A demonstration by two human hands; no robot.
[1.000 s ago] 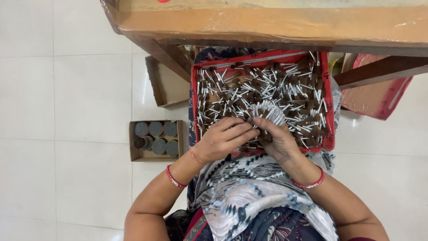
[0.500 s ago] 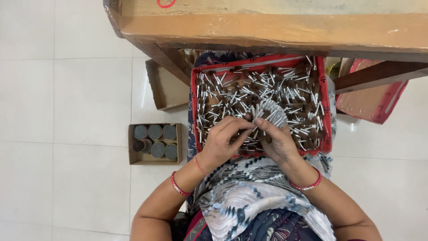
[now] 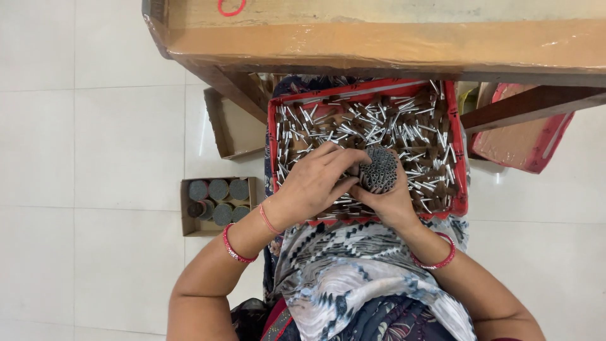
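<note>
A red plastic tray (image 3: 463, 165) rests on my lap, filled with several small silver-and-brown tubes (image 3: 404, 126). My right hand (image 3: 392, 201) grips a round bundle of tubes (image 3: 379, 169), held upright with the open ends facing up. My left hand (image 3: 319, 180) lies over the tray just left of the bundle, fingers curled and touching its side and the loose tubes beneath. Both wrists carry red bangles.
A wooden table edge (image 3: 379, 47) wrapped in plastic juts over the tray's far side. On the tiled floor at left stands a small cardboard box (image 3: 187, 226) with several round tube bundles, and an open empty box (image 3: 230, 129) behind it. A red-rimmed tray (image 3: 524, 142) leans at right.
My left hand has slid up and right, from the tray's near edge to the side of the bundle. The bundle has stayed in my right hand, with small shifts.
</note>
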